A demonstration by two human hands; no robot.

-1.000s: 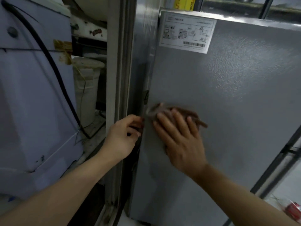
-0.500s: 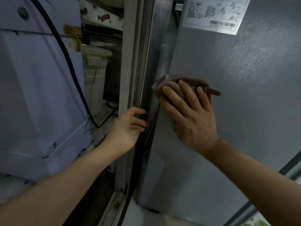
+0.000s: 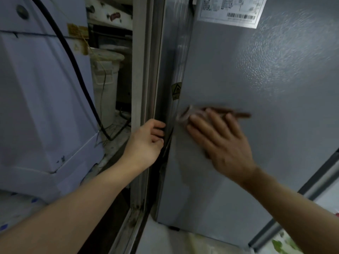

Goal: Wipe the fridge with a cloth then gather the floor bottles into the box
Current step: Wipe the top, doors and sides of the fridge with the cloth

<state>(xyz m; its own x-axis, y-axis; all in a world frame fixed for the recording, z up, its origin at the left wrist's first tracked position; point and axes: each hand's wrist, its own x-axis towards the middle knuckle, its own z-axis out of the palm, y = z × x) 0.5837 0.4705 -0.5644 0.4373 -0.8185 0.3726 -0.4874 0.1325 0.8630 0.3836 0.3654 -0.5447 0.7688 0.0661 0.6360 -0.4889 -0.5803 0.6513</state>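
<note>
The grey fridge (image 3: pixel 266 88) fills the right half of the view, its side panel facing me with a white label (image 3: pixel 231 10) near the top. My right hand (image 3: pixel 220 142) presses a brown cloth (image 3: pixel 194 113) flat against the panel near its left edge, fingers straight and spread; the hand is motion-blurred. My left hand (image 3: pixel 146 142) rests at the fridge's left corner, fingers curled into the dark gap beside it. No bottles or box are in view.
A white appliance (image 3: pixel 40 99) with a black hose (image 3: pixel 73 70) stands at the left. A white bin (image 3: pixel 106 79) sits behind in the narrow gap. A metal frame post (image 3: pixel 141 88) runs beside the fridge. Something green (image 3: pixel 280 244) lies at the bottom right.
My right hand has slid the cloth down the panel from where it was half a second ago. The left hand stays at the fridge's corner. The camera has moved closer.
</note>
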